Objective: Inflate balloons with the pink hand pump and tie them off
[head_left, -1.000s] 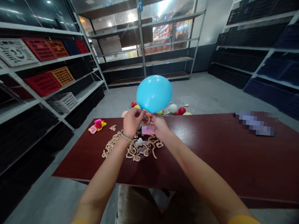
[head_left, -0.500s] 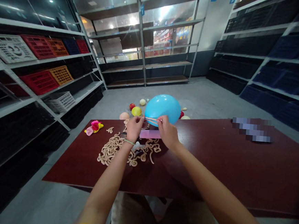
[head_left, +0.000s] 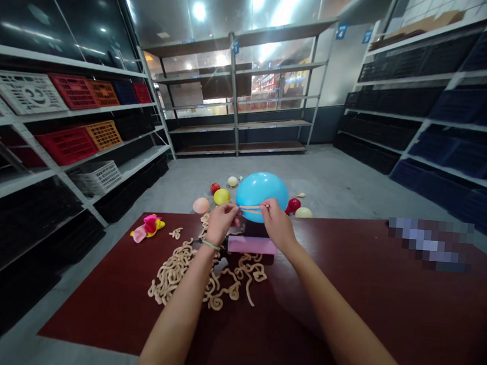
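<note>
Centrally, a shiny sky-blue oval balloon (head_left: 262,187) shows behind a thin pale-orange strand (head_left: 251,208), which the left hand (head_left: 222,221) and right hand (head_left: 278,223) pinch between them, stretched straight. Below lies a pink cylinder with a black end (head_left: 252,245) on the dark-red glossy desk (head_left: 343,303); the left forearm crosses in front of a heap of tan curly strands (head_left: 173,272). Left of frame centre rest limp pink-and-yellow pieces (head_left: 147,229), and beyond the desk, small round balloons (head_left: 222,196) on the grey floor (head_left: 337,173). A second ago the hands were together; now they stand apart.
</note>
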